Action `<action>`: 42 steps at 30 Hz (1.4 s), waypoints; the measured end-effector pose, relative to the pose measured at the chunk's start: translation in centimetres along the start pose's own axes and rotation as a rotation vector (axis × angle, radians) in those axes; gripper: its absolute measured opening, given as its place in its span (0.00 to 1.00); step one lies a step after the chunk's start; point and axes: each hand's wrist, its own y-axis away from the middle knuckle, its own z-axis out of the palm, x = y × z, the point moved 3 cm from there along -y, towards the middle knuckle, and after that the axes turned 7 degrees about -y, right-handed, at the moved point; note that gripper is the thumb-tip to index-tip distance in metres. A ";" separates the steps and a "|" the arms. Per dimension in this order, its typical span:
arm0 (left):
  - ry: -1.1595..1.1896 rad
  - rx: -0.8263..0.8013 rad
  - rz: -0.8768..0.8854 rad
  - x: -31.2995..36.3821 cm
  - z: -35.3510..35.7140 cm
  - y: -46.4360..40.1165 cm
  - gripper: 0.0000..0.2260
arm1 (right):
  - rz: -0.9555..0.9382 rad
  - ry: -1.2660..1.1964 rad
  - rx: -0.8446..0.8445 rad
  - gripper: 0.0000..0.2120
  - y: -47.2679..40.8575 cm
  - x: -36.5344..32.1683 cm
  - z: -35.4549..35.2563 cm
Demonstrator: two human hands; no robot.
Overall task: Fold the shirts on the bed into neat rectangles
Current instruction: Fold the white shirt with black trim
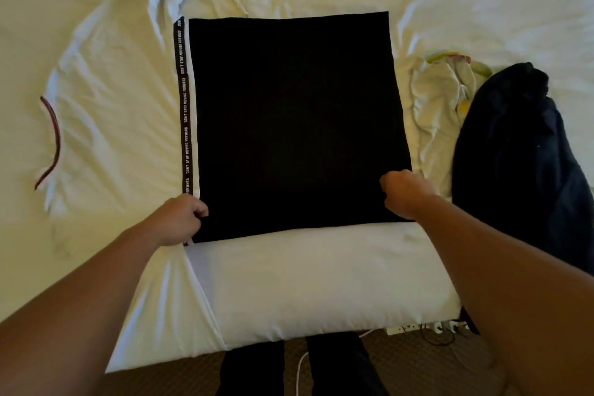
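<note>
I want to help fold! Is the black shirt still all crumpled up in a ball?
No, the black shirt lies flat as a neat rectangle on the bed, with the left hand and right hand gripping its near corners.

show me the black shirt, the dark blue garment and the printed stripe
black shirt [295, 125], head view, middle of the folded panel
dark blue garment [514, 151], head view, middle of the heap
printed stripe [184, 112], head view, midway along the lettered band

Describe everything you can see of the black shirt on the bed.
The black shirt lies flat on the white bed, folded into a smooth, near-rectangular panel of plain dark cloth. A black tape with white lettering runs along its left edge. The left hand pinches its near left corner; the right hand has a grip on its near right corner.
</note>
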 end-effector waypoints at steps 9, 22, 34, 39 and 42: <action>0.024 0.275 -0.053 2.6 -5.6 -4.1 0.18 | -0.088 -0.026 0.097 0.04 -4.7 -0.1 -4.3; 0.061 0.394 -0.097 3.0 -7.8 -6.8 0.10 | -0.089 -0.049 0.275 0.07 -9.0 -0.6 -6.9; 0.063 0.455 -0.090 3.5 -9.3 -8.1 0.09 | -0.043 -0.033 0.329 0.09 -9.9 -0.4 -7.2; 0.045 0.463 -0.093 3.8 -9.6 -8.5 0.08 | -0.039 -0.018 0.356 0.11 -10.4 -0.6 -7.7; 0.022 0.462 -0.099 3.8 -9.0 -8.7 0.07 | -0.038 0.000 0.373 0.13 -10.6 -0.7 -7.3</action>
